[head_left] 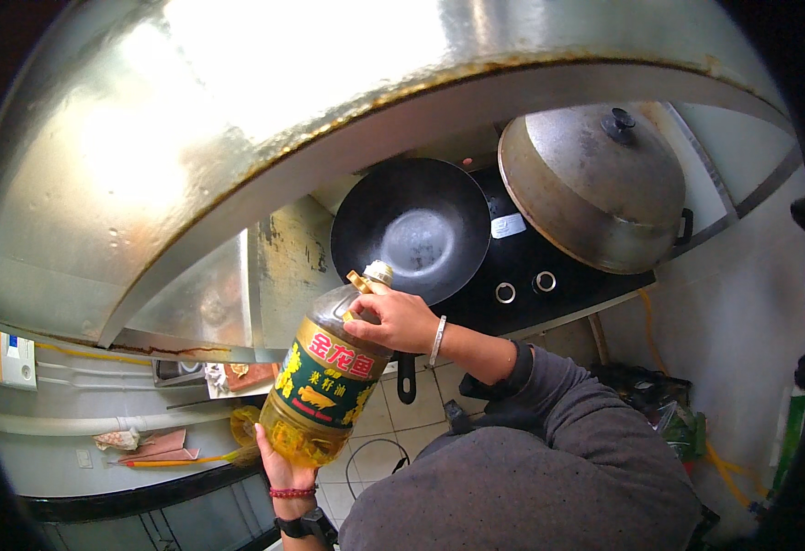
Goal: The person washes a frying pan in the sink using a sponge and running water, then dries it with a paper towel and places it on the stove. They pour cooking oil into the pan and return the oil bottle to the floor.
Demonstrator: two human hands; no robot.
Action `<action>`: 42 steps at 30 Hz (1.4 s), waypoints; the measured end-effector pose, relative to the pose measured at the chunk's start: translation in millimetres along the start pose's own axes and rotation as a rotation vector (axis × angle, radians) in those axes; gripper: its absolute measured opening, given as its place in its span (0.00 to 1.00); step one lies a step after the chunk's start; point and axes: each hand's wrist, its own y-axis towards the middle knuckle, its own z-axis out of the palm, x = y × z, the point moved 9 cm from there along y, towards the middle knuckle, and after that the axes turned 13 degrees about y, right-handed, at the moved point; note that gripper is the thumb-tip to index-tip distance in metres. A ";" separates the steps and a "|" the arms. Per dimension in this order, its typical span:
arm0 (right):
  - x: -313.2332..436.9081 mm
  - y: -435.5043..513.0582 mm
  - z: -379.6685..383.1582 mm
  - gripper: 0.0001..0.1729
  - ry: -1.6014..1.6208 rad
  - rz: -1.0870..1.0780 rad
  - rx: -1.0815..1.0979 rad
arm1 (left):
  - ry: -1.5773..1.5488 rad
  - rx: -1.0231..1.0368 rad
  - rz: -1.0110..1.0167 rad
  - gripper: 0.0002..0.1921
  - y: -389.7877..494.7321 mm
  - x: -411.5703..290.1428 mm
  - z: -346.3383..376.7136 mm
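A large plastic bottle of cooking oil, with a green and gold label bearing writing, leans with its neck towards the wok. My right hand grips its yellow handle just below the cap. From underneath, my left hand supports the bottle's base. Yellow oil shows in the lower part. Whether the cap is open I cannot tell. Beyond the neck, a black wok rests on the black gas stove; no food shows in it. Its black handle sticks out towards me, partly behind the bottle.
A big domed metal lid covers the right burner area. Two knobs sit on the stove front. Overhead, the metal range hood curves low across the view. A brown cutting board lies on the left. A dark cable loops on the tiled floor.
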 end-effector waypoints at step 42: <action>138.6 -28.1 49.3 0.25 -0.311 -0.372 -0.028 | -0.146 0.099 -0.077 0.39 29.5 57.5 -53.3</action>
